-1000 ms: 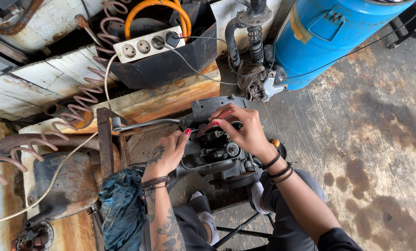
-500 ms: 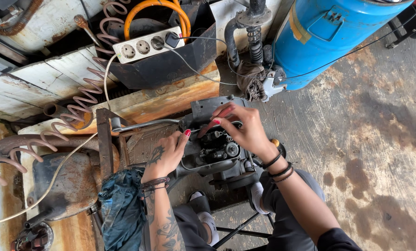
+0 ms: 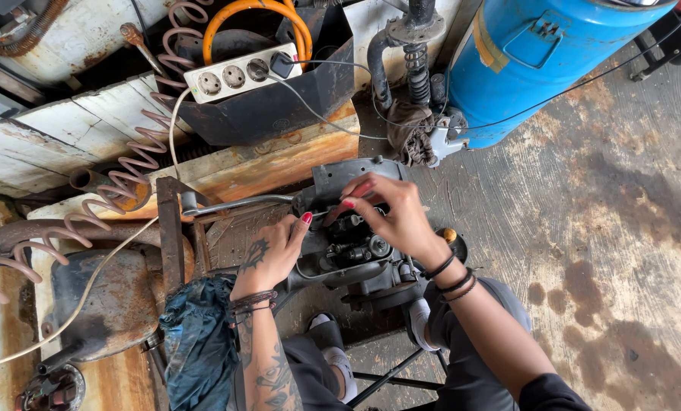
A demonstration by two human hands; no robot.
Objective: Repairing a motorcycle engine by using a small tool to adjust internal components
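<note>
Hands are placed on a grey engine assembly (image 3: pixel 352 247) resting at the near edge of the rusty desk (image 3: pixel 279 164), above the person's knees. The left hand (image 3: pixel 270 255) is laid open against the assembly's left side. The right hand (image 3: pixel 393 213) is curled over its top, fingertips pinched among the small parts; what is pinched cannot be told. Beyond the hands, a black metal tray (image 3: pixel 279 103) is seen holding a white power strip (image 3: pixel 241 74) and an orange hose (image 3: pixel 256 11). A blue tank (image 3: pixel 538 61) stands beyond the right hand. A blue rag (image 3: pixel 199 342) hangs beside the left wrist.
</note>
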